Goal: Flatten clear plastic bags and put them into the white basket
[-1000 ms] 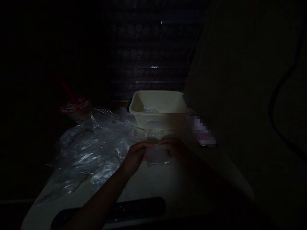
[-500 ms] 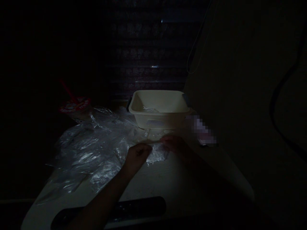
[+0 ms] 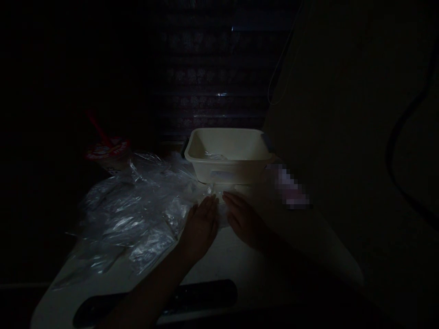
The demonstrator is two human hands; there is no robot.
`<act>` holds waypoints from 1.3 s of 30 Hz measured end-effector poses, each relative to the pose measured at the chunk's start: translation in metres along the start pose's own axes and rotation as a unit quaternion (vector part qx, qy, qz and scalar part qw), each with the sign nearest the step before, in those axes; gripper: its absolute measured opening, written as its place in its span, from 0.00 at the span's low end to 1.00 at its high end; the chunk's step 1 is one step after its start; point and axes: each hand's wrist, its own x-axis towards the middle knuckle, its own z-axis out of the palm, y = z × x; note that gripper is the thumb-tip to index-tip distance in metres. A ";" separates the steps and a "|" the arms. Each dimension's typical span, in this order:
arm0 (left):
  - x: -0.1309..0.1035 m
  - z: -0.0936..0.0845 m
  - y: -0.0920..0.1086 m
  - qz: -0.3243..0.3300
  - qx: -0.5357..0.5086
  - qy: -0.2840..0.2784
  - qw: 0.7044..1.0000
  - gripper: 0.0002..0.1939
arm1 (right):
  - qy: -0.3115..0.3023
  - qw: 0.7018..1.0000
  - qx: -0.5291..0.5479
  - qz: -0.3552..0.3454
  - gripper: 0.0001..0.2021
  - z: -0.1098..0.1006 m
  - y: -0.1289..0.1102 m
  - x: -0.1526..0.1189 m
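Note:
In the dim light, my left hand [image 3: 200, 230] lies flat with its fingers stretched forward on the pale table [image 3: 236, 265]. My right hand [image 3: 245, 224] is also laid out flat, angled in from the right. Between them, and partly under them, is a small piece of clear plastic [image 3: 223, 215], which looks like a bag; the hands hide most of it. Just left of my left hand spreads a heap of crinkled clear plastic bags [image 3: 126, 219].
A cream plastic bin [image 3: 229, 170] stands behind my hands, with some clear plastic inside. A cup with a red straw [image 3: 111, 151] is at the back left. A pixelated item [image 3: 293, 189] lies right of the bin. A long black strip [image 3: 206, 294] runs along the near side.
My fingers have let go of the upper edge of the small plastic piece. Both hands now lie flat over its sides, covering more of it.

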 end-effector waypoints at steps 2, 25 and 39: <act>-0.001 0.000 0.002 -0.001 0.034 -0.021 0.999 0.22 | -0.038 0.998 -0.040 -0.017 0.21 0.002 -0.008 0.001; -0.007 0.003 0.003 0.013 0.115 -0.063 0.991 0.25 | -0.120 0.983 -0.134 -0.028 0.27 0.008 -0.013 -0.007; -0.006 0.002 0.004 0.008 0.118 -0.068 0.991 0.25 | -0.128 0.981 -0.142 -0.018 0.28 0.009 -0.012 -0.009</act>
